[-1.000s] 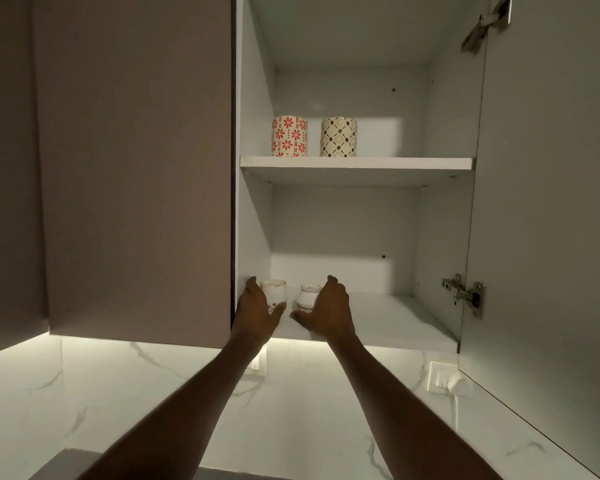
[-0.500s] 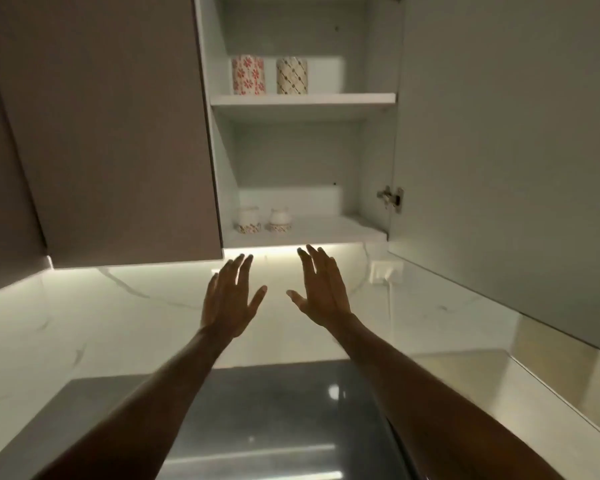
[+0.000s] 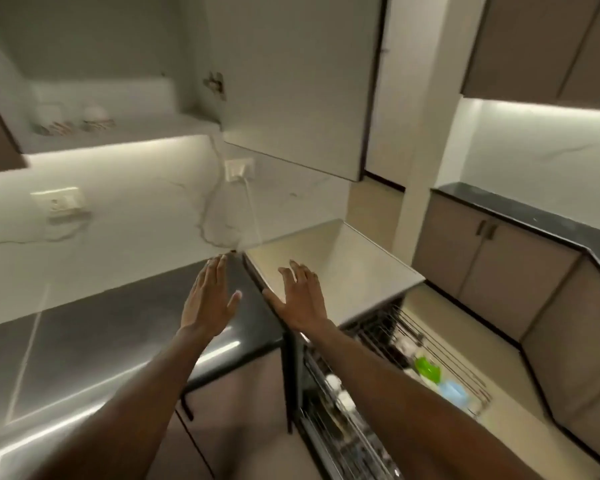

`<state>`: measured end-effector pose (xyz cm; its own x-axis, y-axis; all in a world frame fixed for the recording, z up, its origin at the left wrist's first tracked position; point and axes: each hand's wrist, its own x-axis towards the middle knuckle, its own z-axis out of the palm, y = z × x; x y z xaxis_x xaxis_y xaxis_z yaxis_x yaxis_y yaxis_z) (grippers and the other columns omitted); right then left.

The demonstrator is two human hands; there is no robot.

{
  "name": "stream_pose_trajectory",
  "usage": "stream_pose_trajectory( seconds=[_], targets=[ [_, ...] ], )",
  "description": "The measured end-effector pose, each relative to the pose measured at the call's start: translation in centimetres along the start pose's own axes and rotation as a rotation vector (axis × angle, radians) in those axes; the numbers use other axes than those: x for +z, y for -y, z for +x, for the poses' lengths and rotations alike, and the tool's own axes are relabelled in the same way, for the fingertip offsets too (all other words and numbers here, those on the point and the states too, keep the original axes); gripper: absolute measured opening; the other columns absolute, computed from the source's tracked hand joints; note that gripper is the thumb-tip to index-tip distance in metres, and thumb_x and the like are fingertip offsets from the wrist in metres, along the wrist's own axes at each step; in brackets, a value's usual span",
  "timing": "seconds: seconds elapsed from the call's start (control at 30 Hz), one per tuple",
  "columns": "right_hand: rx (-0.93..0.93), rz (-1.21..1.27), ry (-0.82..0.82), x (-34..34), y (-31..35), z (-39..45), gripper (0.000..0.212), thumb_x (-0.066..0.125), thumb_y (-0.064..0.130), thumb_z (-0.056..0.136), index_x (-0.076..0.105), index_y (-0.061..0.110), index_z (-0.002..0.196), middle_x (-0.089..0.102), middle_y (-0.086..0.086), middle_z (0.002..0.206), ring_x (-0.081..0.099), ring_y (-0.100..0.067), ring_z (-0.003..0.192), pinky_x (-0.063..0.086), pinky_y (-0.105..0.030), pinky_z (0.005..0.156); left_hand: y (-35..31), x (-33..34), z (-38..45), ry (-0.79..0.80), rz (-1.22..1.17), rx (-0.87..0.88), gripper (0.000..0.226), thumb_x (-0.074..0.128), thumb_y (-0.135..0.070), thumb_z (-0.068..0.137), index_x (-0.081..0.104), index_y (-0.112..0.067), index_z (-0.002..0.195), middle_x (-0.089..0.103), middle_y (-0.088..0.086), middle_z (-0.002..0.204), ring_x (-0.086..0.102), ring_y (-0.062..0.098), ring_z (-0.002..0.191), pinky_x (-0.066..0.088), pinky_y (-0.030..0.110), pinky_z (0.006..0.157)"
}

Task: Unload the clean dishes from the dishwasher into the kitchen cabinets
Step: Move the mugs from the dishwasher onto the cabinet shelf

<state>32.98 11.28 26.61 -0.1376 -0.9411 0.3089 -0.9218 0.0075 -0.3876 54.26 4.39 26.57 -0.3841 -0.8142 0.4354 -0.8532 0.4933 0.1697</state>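
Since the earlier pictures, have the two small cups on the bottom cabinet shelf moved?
No. The two small cups sit side by side near the left end of the bottom shelf, as before. Only the camera turned; both hands are now well below the shelf.

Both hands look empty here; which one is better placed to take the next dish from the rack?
Probably the right hand: its arm already lies over the rack. The left hand is open too, but over the dark counter.

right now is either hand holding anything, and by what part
Nothing is held. The left hand and right hand are both open with fingers spread, over the counter and clear of the dishwasher rack.
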Motion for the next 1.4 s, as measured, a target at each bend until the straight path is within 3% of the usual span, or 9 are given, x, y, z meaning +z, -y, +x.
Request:
stream_pose_trajectory(
  seconds=[0.2, 0.47, 0.63, 0.73, 0.83, 1.0, 1.27, 1.4],
  targets=[
    [0.248, -0.028, 0.113, -0.8, -13.8, -9.2, 0.079, 0.030, 0.074, 0.100, 0.036, 0.021, 0.158, 0.023, -0.011, 0.171, 0.016, -0.036, 0.158, 0.016, -0.053, 0.128, -11.9, 6.6, -3.8, 0.212, -0.011, 0.150, 0.092, 0.072, -0.030, 0.089, 0.022, -0.004, 0.161, 0.030, 0.015, 0.165, 0.029, 0.031, 0.153, 0.030, 0.041, 0.124],
    [0.322, 0.007, 0.202, -1.7, -27.0, -15.5, 0.079, 0.040, 0.072, 0.099, 0.035, 0.019, 0.157, 0.023, -0.014, 0.170, 0.017, -0.036, 0.158, 0.019, -0.054, 0.128, -23.8, 14.6, -5.9, 0.381, -0.038, 0.151, 0.090, 0.067, -0.034, 0.095, 0.014, -0.008, 0.163, 0.023, 0.012, 0.168, 0.025, 0.027, 0.155, 0.029, 0.039, 0.125],
    [0.407, 0.044, 0.287, 0.4, -32.5, -18.3, 0.077, 0.053, 0.065, 0.096, 0.038, 0.017, 0.154, 0.028, -0.017, 0.167, 0.025, -0.038, 0.155, 0.026, -0.054, 0.125, -28.3, 17.7, -5.6, 0.484, -0.122, 0.054, 0.085, 0.062, -0.012, 0.090, 0.018, -0.009, 0.162, 0.026, 0.011, 0.167, 0.030, 0.026, 0.152, 0.034, 0.040, 0.122],
    [0.465, 0.118, 0.350, 2.4, -34.1, -18.6, 0.079, 0.056, 0.063, 0.094, 0.036, 0.018, 0.155, 0.026, -0.017, 0.168, 0.027, -0.037, 0.154, 0.031, -0.055, 0.123, -28.6, 20.5, -5.5, 0.548, -0.104, 0.057, 0.084, 0.066, -0.006, 0.086, 0.026, -0.007, 0.160, 0.036, 0.012, 0.163, 0.037, 0.027, 0.149, 0.039, 0.039, 0.120],
    [0.514, 0.180, 0.393, 5.9, -35.8, -18.1, 0.076, 0.069, 0.041, 0.094, 0.033, 0.021, 0.157, 0.027, -0.013, 0.168, 0.034, -0.034, 0.150, 0.039, -0.052, 0.119, -27.4, 25.3, -4.8, 0.633, -0.128, 0.003, 0.078, 0.069, -0.011, 0.086, 0.033, -0.013, 0.156, 0.044, 0.007, 0.156, 0.046, 0.025, 0.142, 0.047, 0.037, 0.111],
    [0.486, 0.197, 0.475, 14.4, -38.5, -17.0, 0.073, 0.074, 0.024, 0.092, 0.037, 0.019, 0.154, 0.040, -0.006, 0.157, 0.048, -0.028, 0.139, 0.048, -0.042, 0.111, -25.5, 35.0, -3.1, 0.765, -0.083, -0.042, 0.077, 0.066, -0.018, 0.090, 0.030, -0.010, 0.158, 0.037, 0.010, 0.160, 0.040, 0.028, 0.144, 0.045, 0.041, 0.110],
    [0.302, 0.186, 0.652, 30.5, -42.7, -13.9, 0.069, 0.075, 0.014, 0.086, 0.044, 0.010, 0.147, 0.049, -0.014, 0.146, 0.049, -0.034, 0.133, 0.046, -0.044, 0.108, -20.5, 50.8, -3.9, 0.935, 0.178, 0.044, 0.065, 0.065, -0.029, 0.092, 0.040, -0.012, 0.150, 0.043, 0.010, 0.150, 0.052, 0.031, 0.130, 0.050, 0.044, 0.101],
    [0.256, 0.218, 0.687, 37.3, -43.8, -14.6, 0.084, 0.079, 0.015, 0.074, 0.044, 0.011, 0.151, 0.052, -0.011, 0.146, 0.050, -0.033, 0.133, 0.047, -0.042, 0.107, -19.5, 55.8, -5.6, 0.947, 0.362, 0.129, 0.055, 0.062, -0.026, 0.098, 0.042, -0.015, 0.148, 0.045, 0.010, 0.150, 0.050, 0.031, 0.134, 0.044, 0.042, 0.105]
  ],
)
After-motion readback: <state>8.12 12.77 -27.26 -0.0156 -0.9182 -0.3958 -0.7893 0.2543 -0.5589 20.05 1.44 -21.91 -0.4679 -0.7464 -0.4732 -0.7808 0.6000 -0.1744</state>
